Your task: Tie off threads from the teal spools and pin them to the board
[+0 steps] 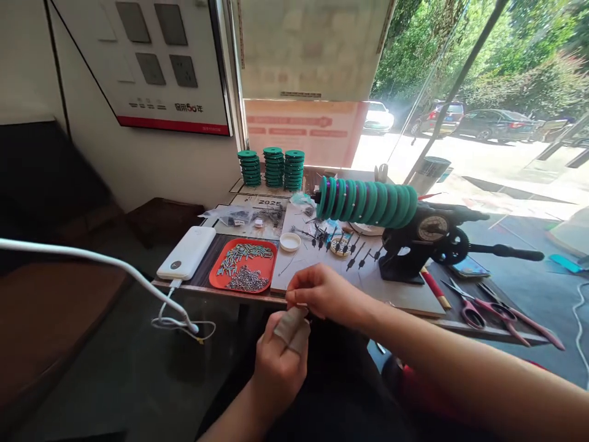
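My left hand is closed in front of the table edge, with pale wraps around its fingers. Just above it, my right hand pinches with thumb and forefinger, the two hands meeting. Whatever lies between the fingertips is too small to make out. Left of the hands, an orange-red tray holds small metal tubes and a heap of tiny shiny metal parts. A small white round lid sits beyond my right hand, near a dish of small bits and several thin black-bodied pieces.
A black hand-cranked winder carries a row of green spools. Stacked green spools stand at the back. A white power bank with a cable lies left; scissors and pliers lie right.
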